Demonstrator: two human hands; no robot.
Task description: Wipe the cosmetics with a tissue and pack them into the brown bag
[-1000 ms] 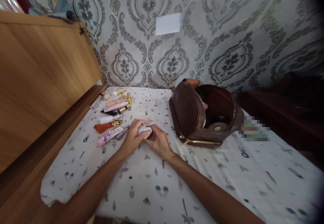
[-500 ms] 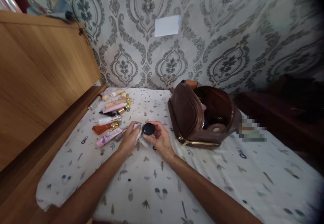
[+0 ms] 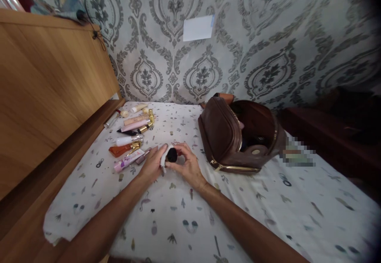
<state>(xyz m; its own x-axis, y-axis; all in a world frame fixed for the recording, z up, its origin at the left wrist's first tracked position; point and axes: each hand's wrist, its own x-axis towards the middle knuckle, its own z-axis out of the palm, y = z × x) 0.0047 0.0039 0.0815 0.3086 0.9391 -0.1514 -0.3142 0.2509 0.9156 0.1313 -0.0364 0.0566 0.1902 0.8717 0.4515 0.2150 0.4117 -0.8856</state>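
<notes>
My right hand (image 3: pixel 189 166) pinches a small round black compact (image 3: pixel 172 155) between thumb and fingers, over the middle of the printed sheet. A crumpled white wipe (image 3: pixel 163 159) is gripped in my left hand (image 3: pixel 151 164) and pressed against the compact's left side. Just left of that hand lie a pink and white tube (image 3: pixel 126 162) with purple marks and an amber bottle (image 3: pixel 119 150) with a gold top. Part of the compact is hidden by the wipe and fingers.
An unzipped brown leather bag (image 3: pixel 223 132) stands right of my hands. Several cosmetics, among them a white bottle (image 3: pixel 126 140) and a pink tube (image 3: pixel 135 125), lie at the left. A wooden cabinet (image 3: pixel 56 68) borders the left side; the patterned wall (image 3: pixel 160 84) is behind.
My left hand has moved right and brought the wipe onto the compact. The compact has turned and shifted slightly left, and less of its round face shows.
</notes>
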